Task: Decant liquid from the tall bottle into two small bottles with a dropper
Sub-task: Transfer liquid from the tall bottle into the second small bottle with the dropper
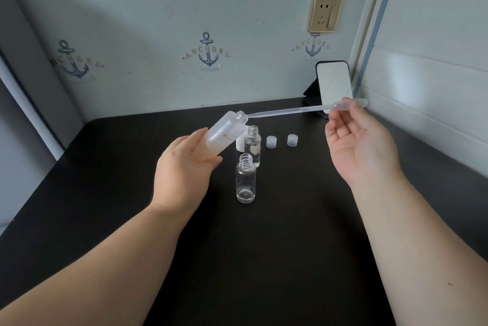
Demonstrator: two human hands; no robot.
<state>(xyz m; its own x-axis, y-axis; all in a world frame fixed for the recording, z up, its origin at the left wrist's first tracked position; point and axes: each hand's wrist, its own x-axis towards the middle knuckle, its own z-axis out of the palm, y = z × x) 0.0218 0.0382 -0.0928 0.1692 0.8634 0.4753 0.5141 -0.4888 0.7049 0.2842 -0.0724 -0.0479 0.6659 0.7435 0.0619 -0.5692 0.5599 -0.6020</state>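
Left hand (182,167): fingers wrapped round the base of the tall bottle (223,138), a frosted plastic one, uncapped and tilted with its mouth up and to the right, raised above the black table (105,193).

Right hand (361,146): thumb and forefinger pinch the bulb end of the dropper (303,109), a clear plastic pipette; remaining fingers loosely curled, palm showing. The pipette lies nearly level, its tip at the tall bottle's mouth; whether it is inside the neck cannot be told.

Near small bottle (245,179): clear glass, upright, uncapped, below the tall bottle's mouth; looks empty or nearly so.

Far small bottle (253,144): clear, upright, uncapped, just behind the first; fill level unclear.

Two ribbed caps (271,141) (292,140): on the table to the right of the bottles. A white object stands behind the tall bottle, mostly hidden.

Risks, as judged: the tall bottle leans well over with no cap, so further tilt could spill liquid onto the table or the glass bottles. A level pipette may draw air or dribble in transit. The left wrist passes close to the near small bottle and could tip it.

Writing: red print on the tall bottle, too small to read. Wallpaper (206,53) shows anchor motifs lettered "ANCHORS". Wall socket (325,14) and propped phone (334,85) carry no legible text.
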